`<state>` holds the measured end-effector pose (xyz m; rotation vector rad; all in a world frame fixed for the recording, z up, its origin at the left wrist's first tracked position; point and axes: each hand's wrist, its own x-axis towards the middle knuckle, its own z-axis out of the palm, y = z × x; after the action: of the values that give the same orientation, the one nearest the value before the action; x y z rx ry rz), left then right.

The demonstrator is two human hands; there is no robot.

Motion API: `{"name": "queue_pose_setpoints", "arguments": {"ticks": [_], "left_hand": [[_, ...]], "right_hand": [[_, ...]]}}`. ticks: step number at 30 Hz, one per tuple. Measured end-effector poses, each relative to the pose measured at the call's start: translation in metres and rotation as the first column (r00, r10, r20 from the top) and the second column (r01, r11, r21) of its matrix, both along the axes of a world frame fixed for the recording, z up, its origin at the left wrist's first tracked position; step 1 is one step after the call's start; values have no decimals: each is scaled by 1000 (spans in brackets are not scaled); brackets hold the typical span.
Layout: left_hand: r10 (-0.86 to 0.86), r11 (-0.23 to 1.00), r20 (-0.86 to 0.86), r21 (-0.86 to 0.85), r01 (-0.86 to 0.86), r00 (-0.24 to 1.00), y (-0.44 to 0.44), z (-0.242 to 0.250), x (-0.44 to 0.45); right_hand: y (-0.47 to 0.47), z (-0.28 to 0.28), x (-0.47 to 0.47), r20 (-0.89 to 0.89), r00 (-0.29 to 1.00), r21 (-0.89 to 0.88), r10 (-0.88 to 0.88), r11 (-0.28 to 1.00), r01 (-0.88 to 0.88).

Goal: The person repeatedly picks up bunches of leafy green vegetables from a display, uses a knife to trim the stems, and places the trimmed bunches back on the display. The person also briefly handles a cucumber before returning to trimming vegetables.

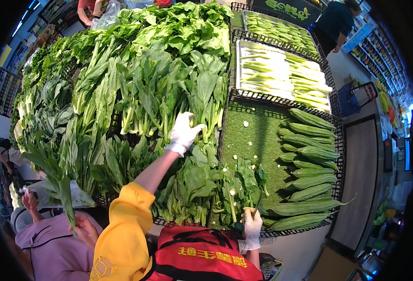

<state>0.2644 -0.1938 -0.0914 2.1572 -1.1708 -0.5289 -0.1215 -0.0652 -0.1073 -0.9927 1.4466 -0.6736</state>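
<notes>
My left hand [184,134], in a white glove, reaches across the display to the stalk ends of a row of leafy greens [164,87]. Its thumb stands out to the right and the fingers bend over a pale stalk; whether they grip it is unclear. My right hand [252,224], also gloved, is low at the front edge, closed around what looks like a small knife [258,202] with its thin blade pointing up. Just behind it, loose leafy greens [243,172] lie on a green artificial-grass mat [241,137] among white stem pieces.
Ridged gourds [313,182] fill the right side of a black plastic crate. Beyond are trays of pale green long vegetables [262,73]. At left, a person in a purple top [57,242] holds greens [57,179] near a plastic bag [80,196]. Another person [336,24] stands far right.
</notes>
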Motion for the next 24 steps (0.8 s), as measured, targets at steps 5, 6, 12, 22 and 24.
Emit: {"name": "queue_pose_setpoints", "arguments": {"ticks": [5, 6, 12, 22, 24], "left_hand": [[-38, 969, 221, 247, -18, 975, -22, -24, -6], [-28, 969, 194, 248, -21, 981, -25, -25, -7], [126, 987, 170, 77, -141, 977, -22, -20, 11], [-270, 890, 482, -206, 408, 833, -30, -27, -18], [-281, 957, 324, 22, 289, 904, -46, -31, -32]], "right_hand": [[7, -3, 6, 37, 999, 22, 9, 1000, -10], [8, -3, 7, 23, 1000, 2, 8, 1000, -8], [11, -2, 4, 29, 1000, 18, 1, 1000, -1], [6, 3, 2, -7, 1000, 70, -12, 997, 12], [4, 1, 6, 15, 1000, 67, -8, 998, 6]]}}
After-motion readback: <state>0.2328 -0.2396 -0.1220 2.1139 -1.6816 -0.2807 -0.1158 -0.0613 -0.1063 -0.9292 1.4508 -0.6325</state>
